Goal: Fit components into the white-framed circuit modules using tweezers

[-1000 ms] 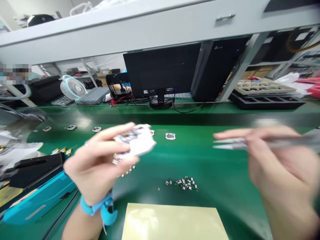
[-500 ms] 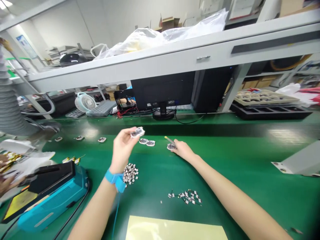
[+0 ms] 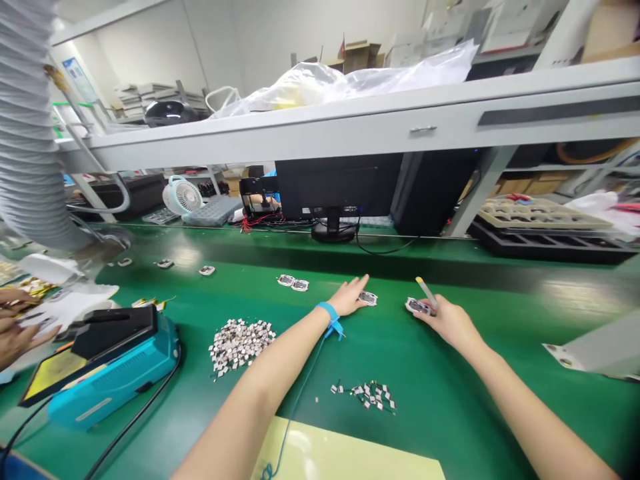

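Observation:
My left hand [image 3: 349, 297], with a blue wrist strap [image 3: 331, 319], reaches over the green mat. Its fingers are spread, touching the edge of a small white-framed oval part [image 3: 369, 299] lying there. To the right, my right hand [image 3: 451, 321] grips a thin pen-like stick [image 3: 426, 293] with a yellow end, and its fingertips hold another white-framed part [image 3: 416, 306] at the mat. Two more such parts [image 3: 293, 283] lie side by side left of my left hand. Nearer to me are a heap of small silvery square pieces [image 3: 240, 343] and a scatter of wired ones [image 3: 373, 395].
A teal machine [image 3: 117, 377] with a black cable stands on the left, by a co-worker's hands [image 3: 17, 333]. Yellow sheet [image 3: 345, 453] lies in front. A monitor [image 3: 340, 187] and stacked trays [image 3: 550, 227] stand behind; a metal bracket [image 3: 595, 340] is on the right.
My left hand has come down to the right, and the part it held up now lies on the mat. My right hand has moved right with its part and the stick. The view has shifted slightly.

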Demonstrator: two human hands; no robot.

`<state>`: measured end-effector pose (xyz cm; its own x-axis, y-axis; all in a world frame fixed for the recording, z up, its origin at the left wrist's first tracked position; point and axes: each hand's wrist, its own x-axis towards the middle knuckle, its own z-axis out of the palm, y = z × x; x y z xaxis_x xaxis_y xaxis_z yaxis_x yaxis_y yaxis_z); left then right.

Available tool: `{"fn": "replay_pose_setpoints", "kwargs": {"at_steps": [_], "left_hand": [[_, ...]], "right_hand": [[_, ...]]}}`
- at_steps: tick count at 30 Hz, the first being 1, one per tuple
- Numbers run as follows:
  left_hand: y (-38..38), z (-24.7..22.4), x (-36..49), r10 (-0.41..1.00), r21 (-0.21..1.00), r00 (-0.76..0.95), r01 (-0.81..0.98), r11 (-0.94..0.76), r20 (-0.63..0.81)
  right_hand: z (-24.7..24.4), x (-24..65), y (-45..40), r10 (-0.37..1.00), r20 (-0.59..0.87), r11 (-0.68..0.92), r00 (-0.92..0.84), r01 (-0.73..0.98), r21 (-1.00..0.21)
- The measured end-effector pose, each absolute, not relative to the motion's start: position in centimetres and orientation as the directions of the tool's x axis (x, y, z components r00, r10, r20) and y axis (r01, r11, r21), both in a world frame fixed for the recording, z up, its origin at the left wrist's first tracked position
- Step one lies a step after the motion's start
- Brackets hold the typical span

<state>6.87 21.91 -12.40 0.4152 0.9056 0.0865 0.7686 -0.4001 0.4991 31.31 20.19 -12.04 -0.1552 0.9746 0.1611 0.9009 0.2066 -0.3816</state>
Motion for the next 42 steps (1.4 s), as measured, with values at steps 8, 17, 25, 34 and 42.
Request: {"fn": "replay_pose_setpoints", "kwargs": {"at_steps": [8, 17, 25, 34, 42], "left_hand": [[21.0, -10.7, -3.5, 0.992, 0.185, 0.119, 0.977, -0.109, -0.04], [19.8, -10.0, -4.1, 0.979, 0.283, 0.171, 0.939, -0.195, 0.109], [11.5, -1.9, 2.9, 0.865, 0.531, 0.284, 0.696, -0.483, 0.414], [3.8, 0.4, 5.0, 0.817, 0.749, 0.343, 0.341, -0.567, 0.463], [3.3, 0.7, 5.5, 0.757, 0.697, 0.335, 0.301, -0.651, 0.561]], "right_hand": [[-11.3, 35.7, 16.6, 0.934, -0.031, 0.288, -0.355, 0.803, -0.521], [-8.2, 34.2, 12.5, 0.864, 0.202, 0.504, -0.462, 0.783, -0.364], [0.7, 27.5, 7.0, 0.756, 0.617, 0.626, -0.218, -0.035, -0.779], [1.6, 23.8, 4.0, 0.732, 0.55, 0.594, -0.403, -0.019, -0.804], [1.3, 24.1, 3.4, 0.699, 0.645, 0.705, -0.309, 0.148, -0.693]]}}
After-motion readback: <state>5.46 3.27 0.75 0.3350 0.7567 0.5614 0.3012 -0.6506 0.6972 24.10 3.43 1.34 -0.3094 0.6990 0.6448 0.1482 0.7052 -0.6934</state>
